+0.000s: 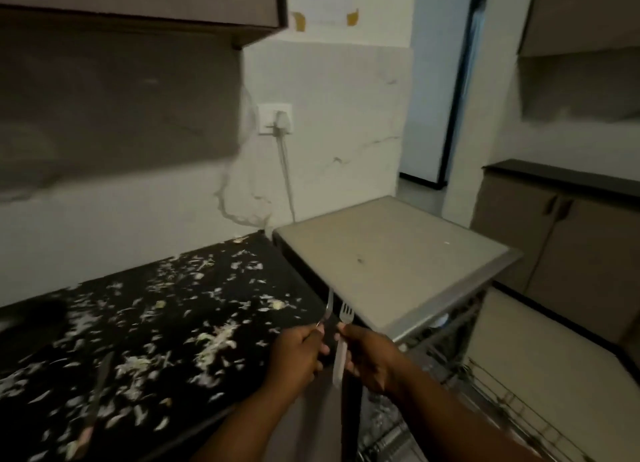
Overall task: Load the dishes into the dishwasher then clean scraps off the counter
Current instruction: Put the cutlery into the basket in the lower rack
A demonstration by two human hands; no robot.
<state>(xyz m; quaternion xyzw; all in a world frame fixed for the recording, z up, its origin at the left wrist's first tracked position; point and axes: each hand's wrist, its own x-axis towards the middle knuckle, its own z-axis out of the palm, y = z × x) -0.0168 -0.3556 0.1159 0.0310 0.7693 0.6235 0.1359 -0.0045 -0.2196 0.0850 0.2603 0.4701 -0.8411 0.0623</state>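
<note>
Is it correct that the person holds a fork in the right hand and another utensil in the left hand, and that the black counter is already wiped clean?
Not quite. The head view shows the black counter still covered with pale scraps. The rest holds: the right hand holds a fork, the left hand another utensil.

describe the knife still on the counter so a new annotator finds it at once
Start at the black counter left of the dishwasher, strewn with pale scraps. Near its front left edge lies the knife, blade pointing away. It is the only long, dark utensil there; the other cutlery is in the hands.
</note>
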